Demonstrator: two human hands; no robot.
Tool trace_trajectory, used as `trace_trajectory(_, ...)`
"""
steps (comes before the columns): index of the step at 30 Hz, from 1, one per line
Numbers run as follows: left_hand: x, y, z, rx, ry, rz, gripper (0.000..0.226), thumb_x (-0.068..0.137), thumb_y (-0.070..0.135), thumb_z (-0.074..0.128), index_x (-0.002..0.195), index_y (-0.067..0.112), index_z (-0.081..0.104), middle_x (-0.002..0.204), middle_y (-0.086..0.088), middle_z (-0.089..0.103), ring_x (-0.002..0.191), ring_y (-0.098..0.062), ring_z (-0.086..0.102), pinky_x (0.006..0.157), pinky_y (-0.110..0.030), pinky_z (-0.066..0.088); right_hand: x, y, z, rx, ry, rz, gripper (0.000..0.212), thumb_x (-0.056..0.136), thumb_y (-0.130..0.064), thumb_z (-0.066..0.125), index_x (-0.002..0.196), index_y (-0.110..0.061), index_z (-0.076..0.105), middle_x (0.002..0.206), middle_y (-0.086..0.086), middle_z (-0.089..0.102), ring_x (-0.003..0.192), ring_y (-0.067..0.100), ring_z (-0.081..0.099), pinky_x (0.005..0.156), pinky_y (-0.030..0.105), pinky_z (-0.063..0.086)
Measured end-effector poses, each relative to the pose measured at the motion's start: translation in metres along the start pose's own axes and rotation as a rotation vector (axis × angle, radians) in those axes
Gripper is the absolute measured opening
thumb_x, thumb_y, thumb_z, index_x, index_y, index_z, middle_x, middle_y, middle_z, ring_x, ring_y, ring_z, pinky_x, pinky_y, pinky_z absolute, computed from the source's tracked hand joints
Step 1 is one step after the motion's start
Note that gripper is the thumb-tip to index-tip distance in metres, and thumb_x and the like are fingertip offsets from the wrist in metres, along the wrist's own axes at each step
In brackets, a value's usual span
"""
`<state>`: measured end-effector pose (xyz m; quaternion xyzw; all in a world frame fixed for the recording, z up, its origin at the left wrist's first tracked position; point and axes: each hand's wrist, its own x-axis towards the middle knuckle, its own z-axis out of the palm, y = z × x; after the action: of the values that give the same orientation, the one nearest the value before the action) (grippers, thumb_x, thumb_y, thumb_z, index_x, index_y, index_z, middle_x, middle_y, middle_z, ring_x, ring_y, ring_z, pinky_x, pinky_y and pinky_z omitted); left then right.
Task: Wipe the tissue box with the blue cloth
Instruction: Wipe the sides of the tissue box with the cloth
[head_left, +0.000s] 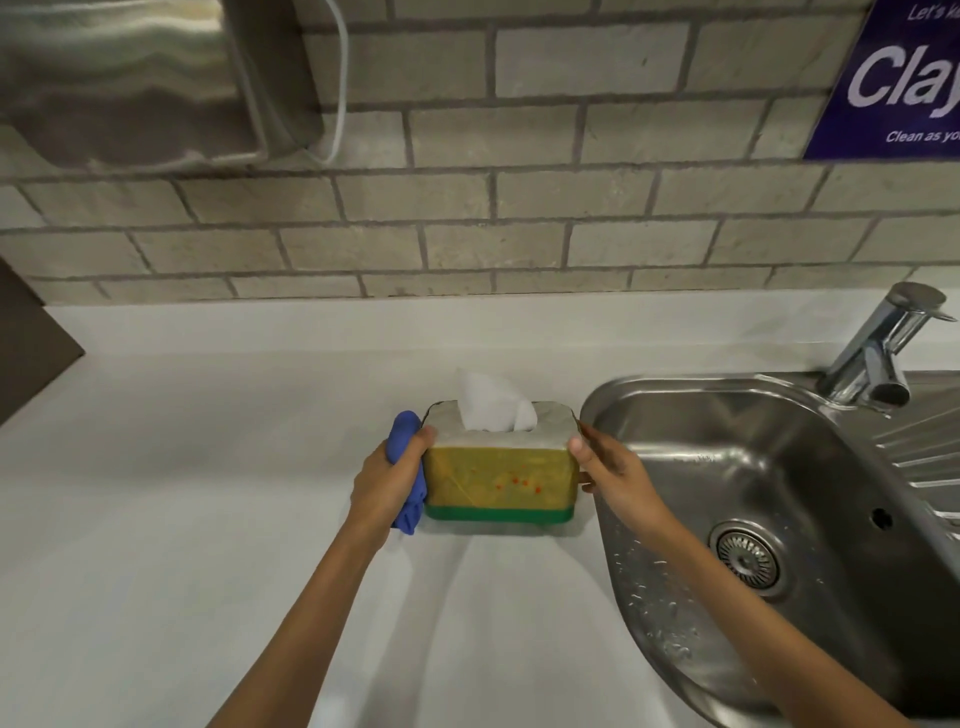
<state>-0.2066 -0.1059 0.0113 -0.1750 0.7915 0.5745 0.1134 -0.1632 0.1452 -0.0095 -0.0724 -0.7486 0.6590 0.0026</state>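
Note:
The tissue box (498, 480) stands upright on the white counter, yellow-sided with a green base and a pale top. A white tissue (491, 405) sticks up from its slot. My left hand (387, 480) is closed on the bunched blue cloth (408, 467) and presses it against the box's left end. My right hand (610, 470) grips the box's right end, thumb on the front corner, fingers behind.
A steel sink (769, 525) with a drain lies directly right of the box, its tap (878, 348) at the back right. The white counter (208, 519) stretches left and forward. A brick wall rises behind, with a steel dispenser (135, 78) at top left.

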Motion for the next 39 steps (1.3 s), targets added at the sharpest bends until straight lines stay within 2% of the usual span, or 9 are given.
trace_trajectory(4,0.009,0.016,-0.008,0.065,0.000,-0.046,0.060,0.072,0.069,0.051,0.086,0.012,0.062,0.085,-0.013,0.069,0.089,-0.030,0.065,0.091,-0.038,0.051,0.009,-0.016,-0.001,-0.071,0.022,0.070,0.072,0.073,-0.063,0.051,0.132,-0.022,0.047,0.089,-0.006,0.066,0.067,0.011,0.066,0.065,0.028,0.055)
trace_trajectory(11,0.036,0.048,-0.011,0.152,-0.018,-0.102,0.074,0.077,0.064,0.052,0.115,0.001,0.058,0.117,-0.018,0.064,0.108,-0.031,0.059,0.097,-0.036,0.043,0.022,-0.031,0.005,-0.235,0.075,0.011,0.043,0.079,-0.069,0.039,0.108,-0.039,0.047,0.104,-0.003,0.062,0.063,0.019,0.068,0.057,0.023,0.052)
trace_trajectory(14,0.041,0.054,-0.011,0.182,-0.023,-0.100,0.074,0.076,0.064,0.052,0.113,0.001,0.059,0.115,-0.018,0.066,0.106,-0.030,0.060,0.098,-0.037,0.044,0.024,-0.027,-0.005,-0.214,-0.055,-0.007,0.062,0.066,-0.074,0.048,0.119,-0.042,0.045,0.122,0.004,0.060,0.074,0.018,0.070,0.070,0.026,0.053)
trace_trajectory(17,0.043,0.057,-0.011,0.209,-0.015,-0.105,0.074,0.075,0.065,0.052,0.112,0.001,0.059,0.113,-0.018,0.066,0.104,-0.031,0.061,0.095,-0.037,0.045,0.023,-0.019,-0.017,-0.275,-0.268,-0.030,0.109,0.053,-0.049,0.085,0.143,-0.038,0.023,0.142,0.000,0.039,0.105,0.023,0.063,0.091,0.042,0.054)
trace_trajectory(20,0.044,0.060,-0.009,0.214,-0.018,-0.105,0.069,0.076,0.066,0.050,0.102,0.003,0.058,0.108,-0.016,0.066,0.097,-0.030,0.060,0.090,-0.036,0.045,0.023,-0.016,-0.014,-0.577,-0.256,-0.123,0.135,0.041,-0.048,0.089,0.146,-0.036,0.006,0.152,-0.004,0.024,0.127,0.018,0.046,0.103,0.033,0.043)
trace_trajectory(23,0.041,0.058,-0.006,0.220,0.003,-0.047,0.064,0.081,0.067,0.042,0.099,0.008,0.058,0.098,-0.012,0.060,0.090,-0.027,0.056,0.088,-0.035,0.043,0.028,-0.014,-0.008,-0.627,-0.192,-0.201,0.132,0.047,-0.040,0.089,0.148,-0.026,0.005,0.154,-0.003,0.027,0.138,0.015,0.032,0.108,0.026,0.030)
trace_trajectory(31,0.008,0.034,0.014,0.239,0.244,0.310,0.050,0.092,0.054,0.034,0.118,0.016,0.054,0.111,-0.014,0.064,0.097,-0.031,0.060,0.077,-0.030,0.042,0.037,-0.022,-0.008,-0.553,-0.181,-0.269,0.101,0.046,-0.036,0.086,0.129,-0.037,0.029,0.116,-0.010,0.057,0.108,0.014,0.056,0.095,0.040,0.049)
trace_trajectory(35,-0.011,0.032,0.032,0.471,0.319,0.581,0.055,0.094,0.047,0.033,0.143,0.023,0.036,0.145,-0.014,0.039,0.123,-0.034,0.044,0.099,-0.040,0.040,0.038,-0.023,-0.007,-0.552,-0.174,-0.259,0.098,0.043,-0.040,0.086,0.123,-0.043,0.029,0.109,-0.009,0.059,0.101,0.013,0.058,0.090,0.036,0.052)
trace_trajectory(39,-0.021,0.034,0.044,0.748,0.326,0.693,0.071,0.087,0.056,0.012,0.141,0.021,0.041,0.150,-0.018,0.036,0.129,-0.037,0.041,0.103,-0.047,0.039,0.039,-0.026,-0.007,-0.544,-0.173,-0.257,0.095,0.042,-0.039,0.085,0.119,-0.045,0.029,0.109,-0.012,0.058,0.103,0.012,0.057,0.090,0.031,0.050)
